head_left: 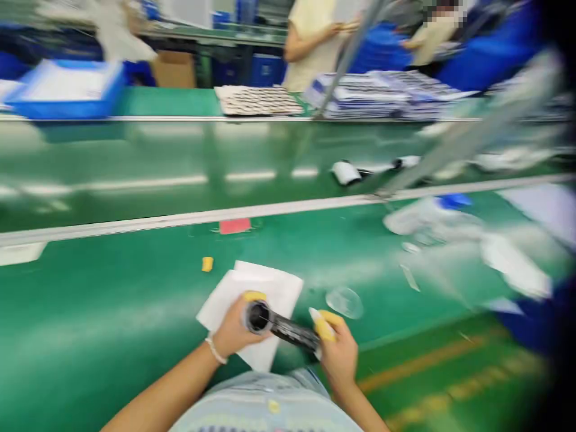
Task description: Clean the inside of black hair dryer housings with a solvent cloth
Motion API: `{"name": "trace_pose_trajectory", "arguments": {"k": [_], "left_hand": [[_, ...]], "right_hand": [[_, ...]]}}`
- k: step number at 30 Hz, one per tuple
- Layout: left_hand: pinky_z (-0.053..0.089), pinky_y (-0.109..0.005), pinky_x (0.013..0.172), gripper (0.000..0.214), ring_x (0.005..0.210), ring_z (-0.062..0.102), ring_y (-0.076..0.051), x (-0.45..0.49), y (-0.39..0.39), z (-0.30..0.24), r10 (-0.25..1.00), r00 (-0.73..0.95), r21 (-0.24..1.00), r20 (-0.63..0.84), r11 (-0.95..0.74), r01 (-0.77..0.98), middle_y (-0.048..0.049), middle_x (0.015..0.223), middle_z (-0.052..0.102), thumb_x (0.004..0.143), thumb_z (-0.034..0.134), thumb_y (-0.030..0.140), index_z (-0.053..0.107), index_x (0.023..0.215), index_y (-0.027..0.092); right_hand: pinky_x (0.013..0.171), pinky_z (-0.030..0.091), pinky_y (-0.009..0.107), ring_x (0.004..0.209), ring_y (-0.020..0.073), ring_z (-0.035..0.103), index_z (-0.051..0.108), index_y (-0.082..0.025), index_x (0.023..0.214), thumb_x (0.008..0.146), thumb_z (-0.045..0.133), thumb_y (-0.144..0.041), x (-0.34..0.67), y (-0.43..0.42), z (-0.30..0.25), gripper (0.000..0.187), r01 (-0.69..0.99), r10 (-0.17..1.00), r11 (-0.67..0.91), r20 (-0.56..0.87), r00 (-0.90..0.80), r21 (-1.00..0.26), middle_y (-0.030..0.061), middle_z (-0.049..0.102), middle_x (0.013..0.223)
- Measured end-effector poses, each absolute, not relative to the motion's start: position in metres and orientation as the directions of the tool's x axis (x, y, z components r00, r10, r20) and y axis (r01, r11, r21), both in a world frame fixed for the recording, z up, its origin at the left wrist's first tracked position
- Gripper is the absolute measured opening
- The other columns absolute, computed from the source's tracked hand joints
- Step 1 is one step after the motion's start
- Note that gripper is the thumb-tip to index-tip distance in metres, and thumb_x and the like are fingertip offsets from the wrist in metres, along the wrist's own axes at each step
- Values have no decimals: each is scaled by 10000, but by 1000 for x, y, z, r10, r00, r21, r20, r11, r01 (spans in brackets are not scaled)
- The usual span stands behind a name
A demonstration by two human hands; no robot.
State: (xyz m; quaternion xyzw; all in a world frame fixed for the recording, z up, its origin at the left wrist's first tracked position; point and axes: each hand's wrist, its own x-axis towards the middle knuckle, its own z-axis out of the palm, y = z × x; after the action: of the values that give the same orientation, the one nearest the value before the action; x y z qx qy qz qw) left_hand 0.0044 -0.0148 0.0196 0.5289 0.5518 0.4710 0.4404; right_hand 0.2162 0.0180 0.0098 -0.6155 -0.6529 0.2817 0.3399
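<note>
A black, flashlight-shaped device (294, 331) with a wide round head lies across the space between my hands. My left hand (237, 327) is closed around its head, whose dark hollow end faces up. With my right hand (341, 353) I grip the far end of the handle. A small white pointed item (315, 314) sticks out by the right thumb and index finger; its kind is too blurred to tell. Yellow covers are on some fingertips of both hands. Under the device, white paper sheets (265, 282) lie on the green bench (135, 300). A clear plastic disc (344, 302) is near my right hand.
A red piece (234, 225) and a small yellow piece (207, 264) lie on the bench. Plastic bags (432, 219) are at the right. Beyond a metal rail, a white-and-black device (346, 173) rests on the green belt (180, 156). A slanted metal post (468, 141) rises right. Co-workers stand behind.
</note>
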Motion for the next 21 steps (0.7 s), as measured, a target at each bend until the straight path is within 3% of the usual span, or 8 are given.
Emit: {"name": "trace_pose_trajectory", "arguments": {"k": [3, 8, 10, 14, 17, 21], "left_hand": [[492, -471, 948, 524, 1041, 622, -292, -5, -9, 16, 998, -49, 972, 42, -29, 235, -116, 1069, 651, 640, 760, 414, 554, 1059, 176], [504, -471, 936, 568, 1035, 634, -293, -8, -9, 12, 991, -77, 952, 112, -84, 296, -120, 1072, 648, 658, 748, 455, 516, 1094, 174], [502, -472, 935, 579, 1038, 631, -293, -8, -9, 12, 989, -90, 942, 121, -86, 323, -119, 1073, 643, 667, 737, 482, 509, 1100, 174], [465, -486, 977, 608, 1075, 604, -295, -6, -8, 14, 978, -118, 922, 170, -116, 368, -108, 1082, 629, 665, 732, 516, 501, 1114, 177], [448, -489, 990, 625, 1074, 597, -291, -4, -7, 15, 975, -138, 918, 176, -112, 380, -105, 1081, 628, 660, 737, 514, 493, 1126, 177], [447, -491, 986, 608, 1081, 586, -292, -2, -9, 17, 976, -152, 918, 158, -89, 386, -101, 1086, 628, 668, 734, 498, 493, 1130, 184]], "right_hand": [[618, 539, 301, 656, 169, 633, 584, -211, 824, 893, 367, -453, 251, 5, 30, 332, 703, 985, 138, 173, -22, -698, 45, 663, 734], [641, 496, 264, 659, 156, 623, 596, -205, 906, 833, 385, -377, 288, 35, 72, 281, 846, 988, 124, 141, -58, -519, 30, 676, 761], [688, 479, 261, 738, 164, 637, 587, -194, 947, 835, 404, -321, 304, 52, 87, 249, 901, 994, 101, 84, -72, -423, 40, 688, 841], [616, 418, 255, 732, 198, 641, 542, -174, 1084, 830, 476, -270, 315, 83, 102, 280, 980, 989, 93, -97, -112, -177, 63, 693, 854], [618, 391, 247, 783, 212, 646, 537, -183, 1091, 824, 515, -250, 305, 98, 103, 276, 979, 946, 205, -251, -204, -24, 79, 698, 878], [635, 383, 245, 842, 215, 649, 560, -174, 1054, 817, 515, -186, 289, 108, 99, 241, 927, 867, 365, -396, -303, 89, 103, 694, 937]]}}
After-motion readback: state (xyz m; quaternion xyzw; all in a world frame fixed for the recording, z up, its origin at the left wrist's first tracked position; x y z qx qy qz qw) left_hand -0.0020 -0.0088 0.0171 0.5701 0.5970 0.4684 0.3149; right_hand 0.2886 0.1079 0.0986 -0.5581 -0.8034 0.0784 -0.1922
